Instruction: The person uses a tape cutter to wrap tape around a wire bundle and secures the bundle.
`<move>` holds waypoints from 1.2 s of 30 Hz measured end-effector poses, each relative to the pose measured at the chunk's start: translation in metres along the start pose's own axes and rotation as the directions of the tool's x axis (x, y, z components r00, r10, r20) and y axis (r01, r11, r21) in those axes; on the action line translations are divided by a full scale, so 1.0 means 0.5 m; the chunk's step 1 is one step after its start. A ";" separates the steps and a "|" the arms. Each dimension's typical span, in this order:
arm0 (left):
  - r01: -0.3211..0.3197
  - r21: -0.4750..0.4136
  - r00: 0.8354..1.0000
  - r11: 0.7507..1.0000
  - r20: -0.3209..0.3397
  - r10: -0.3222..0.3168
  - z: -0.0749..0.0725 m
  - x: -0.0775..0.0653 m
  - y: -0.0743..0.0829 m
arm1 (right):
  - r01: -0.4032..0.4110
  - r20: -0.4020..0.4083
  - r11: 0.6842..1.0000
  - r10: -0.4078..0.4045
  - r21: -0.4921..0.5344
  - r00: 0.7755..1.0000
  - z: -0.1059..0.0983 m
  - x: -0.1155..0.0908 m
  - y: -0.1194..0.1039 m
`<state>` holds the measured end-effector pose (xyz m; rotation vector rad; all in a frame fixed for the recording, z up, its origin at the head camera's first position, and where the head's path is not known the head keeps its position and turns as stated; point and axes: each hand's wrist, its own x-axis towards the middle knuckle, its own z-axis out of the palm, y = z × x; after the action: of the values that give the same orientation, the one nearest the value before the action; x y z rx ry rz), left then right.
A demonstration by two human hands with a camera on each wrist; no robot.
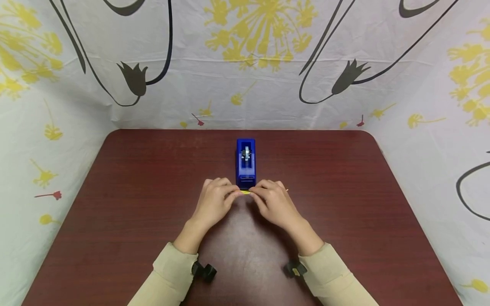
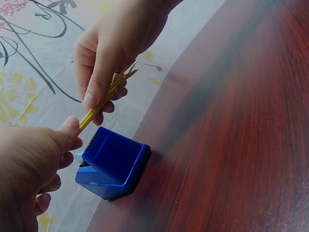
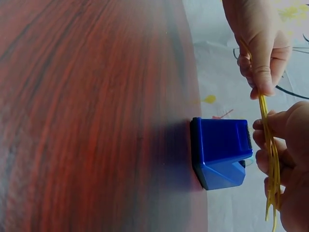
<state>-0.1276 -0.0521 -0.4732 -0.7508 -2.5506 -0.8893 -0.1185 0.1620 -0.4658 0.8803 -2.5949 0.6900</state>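
Note:
A bundle of thin yellow strands (image 1: 245, 192) is stretched between the two hands. My left hand (image 1: 213, 202) pinches one end between thumb and fingers. On the other side my right hand (image 1: 276, 204) grips the bundle (image 3: 273, 166), and loose strand ends stick out beyond its fingers. Whether the strands are cords or wires I cannot tell. Right behind the fingertips stands a blue tape dispenser (image 1: 246, 170), its toothed cutting edge visible in the left wrist view. Both hands are above the table, close together.
The dark red-brown table (image 1: 153, 178) has rounded far corners. A white patterned cloth (image 1: 191, 85) hangs behind it and along both sides. Dark cameras (image 1: 206, 272) sit at the wrists, by the beige sleeves (image 1: 172, 272).

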 end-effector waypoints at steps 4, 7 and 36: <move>-0.003 0.010 1.000 1.000 0.004 0.003 0.000 -0.001 -0.003 | -0.012 0.020 1.000 0.012 -0.011 1.000 0.003 0.001 -0.001; -0.005 0.012 1.000 1.000 0.003 0.005 0.001 -0.003 -0.005 | -0.019 0.018 1.000 0.020 -0.012 1.000 0.006 0.001 -0.001; 0.009 -0.032 1.000 0.999 0.014 -0.009 0.000 -0.016 -0.017 | -0.072 0.036 0.996 0.070 0.050 0.997 0.013 0.002 -0.003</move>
<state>-0.1262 -0.0610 -0.4810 -0.7582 -2.5598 -0.9328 -0.1191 0.1574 -0.4703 0.8252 -2.6605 0.7704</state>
